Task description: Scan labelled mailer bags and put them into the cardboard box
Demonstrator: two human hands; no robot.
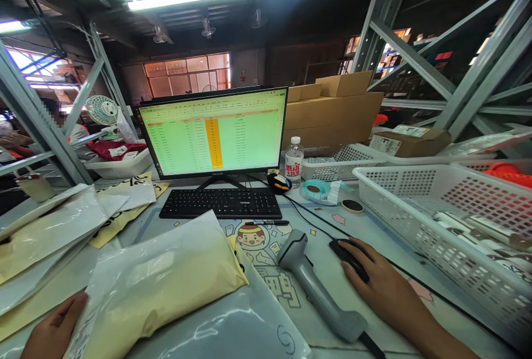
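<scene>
My right hand (380,281) rests over a black computer mouse (351,259) on the patterned desk mat, its fingers draped along it. At the lower left, my left hand (56,326) grips the left edge of a plump, pale yellow and white mailing bag (162,281); part of the hand is cut off by the frame. That bag lies tilted on another plastic mailing bag (233,328). Between the bag and the mouse lies a grey barcode scanner (318,292), touched by neither hand. Behind it a black pen (268,223) lies near the keyboard (220,204).
A monitor (216,134) showing a spreadsheet stands behind the keyboard. More mailing bags (54,226) are piled on the left. A bottle (294,162), a label roll (316,190) and a white basket (440,237) stand to the right. Cardboard boxes (328,115) and metal frames rise behind.
</scene>
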